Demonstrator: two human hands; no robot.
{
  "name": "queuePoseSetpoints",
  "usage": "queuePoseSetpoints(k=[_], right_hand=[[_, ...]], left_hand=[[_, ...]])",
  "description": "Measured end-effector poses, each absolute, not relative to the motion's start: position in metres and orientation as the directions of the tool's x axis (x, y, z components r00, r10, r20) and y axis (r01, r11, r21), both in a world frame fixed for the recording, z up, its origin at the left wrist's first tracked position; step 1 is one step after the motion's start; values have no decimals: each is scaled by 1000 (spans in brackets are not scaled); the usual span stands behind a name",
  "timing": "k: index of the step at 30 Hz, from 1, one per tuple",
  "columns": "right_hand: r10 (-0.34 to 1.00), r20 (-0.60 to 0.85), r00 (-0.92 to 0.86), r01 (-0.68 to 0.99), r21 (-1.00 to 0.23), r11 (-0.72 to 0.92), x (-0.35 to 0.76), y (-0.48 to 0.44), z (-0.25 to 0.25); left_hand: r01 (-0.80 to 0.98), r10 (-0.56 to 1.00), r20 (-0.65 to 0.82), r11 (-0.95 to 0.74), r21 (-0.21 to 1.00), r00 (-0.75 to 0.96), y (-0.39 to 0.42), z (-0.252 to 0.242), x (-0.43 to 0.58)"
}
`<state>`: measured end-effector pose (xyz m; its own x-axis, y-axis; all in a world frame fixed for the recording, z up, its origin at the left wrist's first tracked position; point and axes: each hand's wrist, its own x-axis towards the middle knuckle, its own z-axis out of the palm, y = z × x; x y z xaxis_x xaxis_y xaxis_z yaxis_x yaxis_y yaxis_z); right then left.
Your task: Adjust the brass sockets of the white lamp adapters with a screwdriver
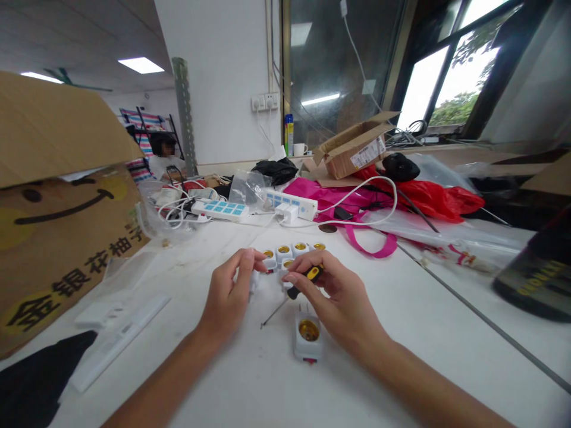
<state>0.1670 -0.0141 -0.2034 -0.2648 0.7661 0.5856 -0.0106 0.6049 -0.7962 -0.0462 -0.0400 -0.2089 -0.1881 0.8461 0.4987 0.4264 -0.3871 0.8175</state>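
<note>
My left hand [232, 291] is curled around a small white part [254, 280], pinching it between thumb and fingers. My right hand [332, 294] grips a screwdriver [300, 285] with a black and yellow handle; its thin metal shaft slants down-left to the white table [379, 333]. A white lamp-socket adapter [307, 336] with a brass inside lies just below my right hand. Several more white sockets [292, 249] with brass centres stand in a row just beyond my fingers.
A big cardboard box [57, 202] with a smiley stands at the left. White power strips [220, 209] and cables lie at the back, beside a pink bag [352, 208], red plastic [428, 196] and an open carton [352, 148]. White flat parts [116, 333] lie left. A person sits far back left.
</note>
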Motion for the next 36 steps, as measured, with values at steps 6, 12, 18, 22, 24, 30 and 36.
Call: queuePoseSetpoints(k=[6, 12, 18, 22, 24, 30, 36], right_hand=[[772, 609, -181, -16, -787, 617, 169, -10, -200], [789, 608, -91, -90, -794, 601, 176, 1, -198], [788, 614, -34, -89, -787, 610, 184, 12, -194], [782, 623, -26, -91, -780, 619, 185, 14, -192], [777, 629, -27, -94, -775, 625, 185, 14, -192], [757, 653, -18, -112, -754, 647, 184, 13, -190], [758, 652, -20, -115, -754, 646, 184, 14, -191]], left_hand=[[501, 831, 546, -429, 752, -108, -41, -205, -46], [555, 790, 604, -550, 624, 104, -43, -205, -50], [560, 745, 617, -633, 534, 254, -42, -205, -49], [559, 741, 622, -637, 530, 254, -41, -209, -49], [562, 729, 633, -648, 514, 262, -40, -211, -50], [572, 657, 689, -705, 418, 306, -35, -214, -50], [594, 679, 662, -687, 419, 318, -35, -215, -49]])
